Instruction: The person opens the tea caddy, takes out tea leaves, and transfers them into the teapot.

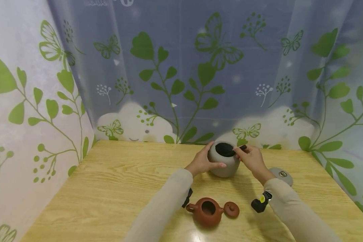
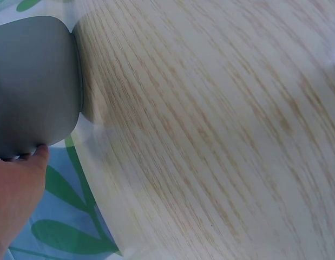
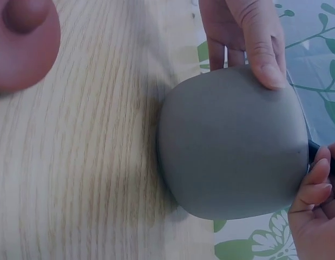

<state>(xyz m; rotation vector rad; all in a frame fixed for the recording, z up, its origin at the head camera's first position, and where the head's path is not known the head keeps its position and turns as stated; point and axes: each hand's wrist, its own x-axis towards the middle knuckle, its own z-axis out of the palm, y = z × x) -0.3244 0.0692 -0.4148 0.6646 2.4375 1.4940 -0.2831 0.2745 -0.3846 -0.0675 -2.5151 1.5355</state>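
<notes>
A round grey jar [image 1: 225, 169] with a wide, dark mouth stands near the back of the wooden table. My left hand [image 1: 201, 162] grips its left side, thumb across the front and fingers behind. In the right wrist view that thumb lies flat against the jar wall [image 3: 232, 146]. At the jar's rim my right hand [image 1: 253, 162] pinches a thin black handle [image 1: 243, 147]; its far end is hidden by the fingers and the mouth, so its kind cannot be told. What the jar contains is too dark to make out.
Nearer the front sits a reddish-brown clay teapot [image 1: 205, 220], its top uncovered. Its small round lid [image 1: 231, 210] lies beside the spout. A grey jar lid [image 1: 282, 176] rests by my right wrist. Behind the table [image 1: 118, 181] hangs a leaf-patterned curtain [image 1: 181, 67].
</notes>
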